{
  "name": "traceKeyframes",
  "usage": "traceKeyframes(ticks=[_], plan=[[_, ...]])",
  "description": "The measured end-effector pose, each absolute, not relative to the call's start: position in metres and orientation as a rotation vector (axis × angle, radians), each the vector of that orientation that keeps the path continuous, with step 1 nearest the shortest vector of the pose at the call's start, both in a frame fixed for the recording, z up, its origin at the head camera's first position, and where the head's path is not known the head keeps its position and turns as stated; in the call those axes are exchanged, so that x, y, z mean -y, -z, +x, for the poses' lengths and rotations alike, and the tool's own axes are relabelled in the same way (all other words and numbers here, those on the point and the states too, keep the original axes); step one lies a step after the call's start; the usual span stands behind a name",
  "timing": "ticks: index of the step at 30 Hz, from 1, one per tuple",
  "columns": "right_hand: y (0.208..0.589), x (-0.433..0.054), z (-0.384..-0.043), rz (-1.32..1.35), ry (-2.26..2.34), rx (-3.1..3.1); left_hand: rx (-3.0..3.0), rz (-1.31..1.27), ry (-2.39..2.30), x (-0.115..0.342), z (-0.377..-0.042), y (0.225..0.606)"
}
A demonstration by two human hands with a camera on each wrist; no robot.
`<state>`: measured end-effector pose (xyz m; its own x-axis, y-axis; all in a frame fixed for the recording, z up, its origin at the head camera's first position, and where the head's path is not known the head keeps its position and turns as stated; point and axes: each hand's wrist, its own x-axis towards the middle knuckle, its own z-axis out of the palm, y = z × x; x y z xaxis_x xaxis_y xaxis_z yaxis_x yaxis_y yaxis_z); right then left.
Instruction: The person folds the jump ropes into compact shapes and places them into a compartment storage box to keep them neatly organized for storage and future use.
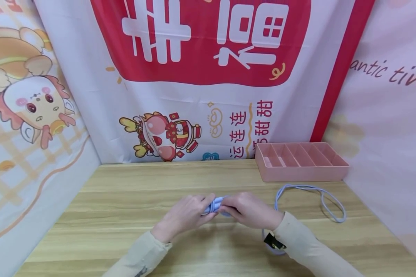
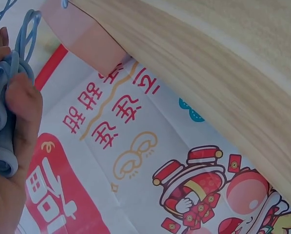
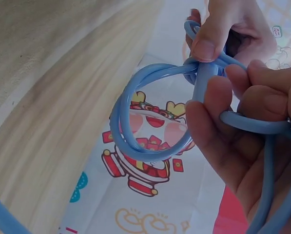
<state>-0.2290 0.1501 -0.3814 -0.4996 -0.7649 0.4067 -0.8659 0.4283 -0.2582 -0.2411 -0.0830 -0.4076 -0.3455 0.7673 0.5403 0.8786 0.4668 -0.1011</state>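
A light blue jump rope is between my hands above the table. My left hand (image 1: 187, 215) grips its two handles (image 2: 3, 146) side by side, their round ends showing in the left wrist view. Cord is wound around the handles, and a doubled loop of cord (image 3: 150, 156) hangs beside them in the right wrist view. My right hand (image 1: 251, 209) has curled fingers around the cord close to the handles, its fingertips right at a handle. More cord trails past my right forearm, and a loop of it (image 1: 303, 187) extends across the right side of the table.
A pink box (image 1: 301, 175) with several compartments stands at the back right of the wooden table (image 1: 124, 238). Printed cloth (image 1: 194, 96) hangs behind the table and at both sides. A black piece with gold parts (image 1: 274, 241) is by the right sleeve.
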Motion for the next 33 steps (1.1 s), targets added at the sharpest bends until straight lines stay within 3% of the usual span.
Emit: traceKeyframes(ticks=[17,33], plan=[[0.378,-0.161,-0.239,1.430,-0.607,2.284,2.217,-1.369,0.227,0.091,-0.246,0.402],[0.373,-0.164,-0.239,1.580,-0.930,2.402,2.193,-1.376,0.140,0.083,-0.238,0.401]])
